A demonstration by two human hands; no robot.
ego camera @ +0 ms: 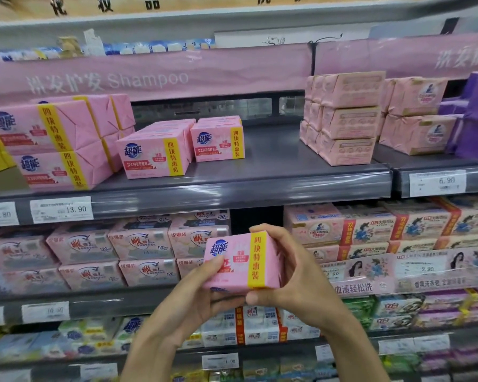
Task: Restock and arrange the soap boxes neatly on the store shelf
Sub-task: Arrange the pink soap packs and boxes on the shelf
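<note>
Pink soap pack (242,261) is held w/ fingers of left hand (204,288) & right hand (290,274) curled round it, below the upper shelf (260,172); should be set label-forward, flush beside the shelved packs (218,139).

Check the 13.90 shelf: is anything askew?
Yes. The two middle packs are staggered: the left pack sits forward and slightly turned, the right pack further back, neither flush with the shelf edge.
</note>
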